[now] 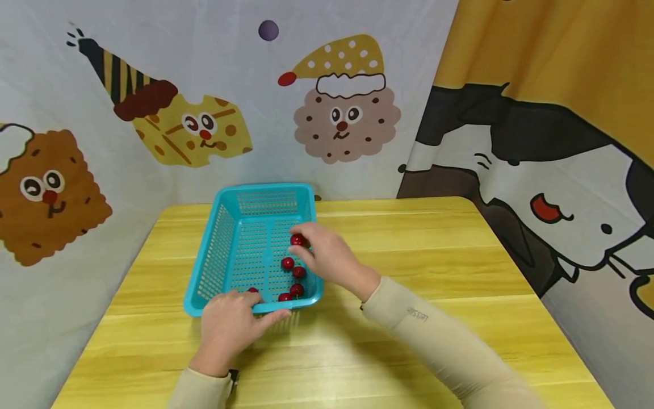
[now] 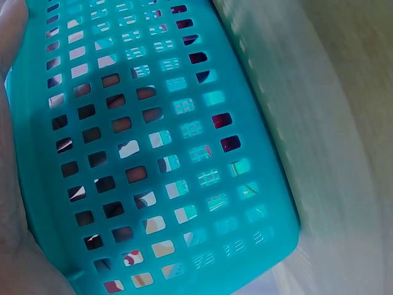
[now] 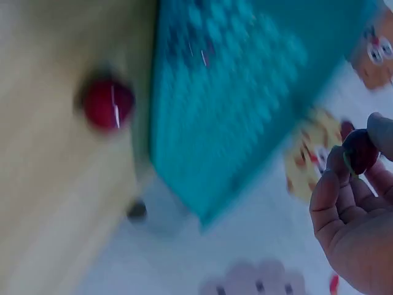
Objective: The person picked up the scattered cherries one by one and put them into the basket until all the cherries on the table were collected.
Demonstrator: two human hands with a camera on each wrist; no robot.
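Note:
A turquoise plastic basket [image 1: 190, 289] with latticed walls stands on the table, several dark red cherries [image 1: 288, 263] lying in its right and near parts. My left hand [image 1: 230, 321] grips the basket's near rim, fingers over the edge and thumb along the outside. In the left wrist view, cherries show through the holes of the basket wall [image 2: 270, 203]. Over the basket's right side, my right hand [image 1: 327, 253] pinches one cherry [image 3: 360, 151] between thumb and fingertips; its green stem shows. Another cherry [image 3: 108, 104] lies on the table beside the basket in the right wrist view.
The wood-grain table [image 1: 409, 244] extends to the right of the basket and towards me. Behind it hangs a pale cloth [image 1: 276, 130] printed with cartoon biscuits and cheese. A yellow and white cartoon curtain [image 1: 557, 68] hangs at the right.

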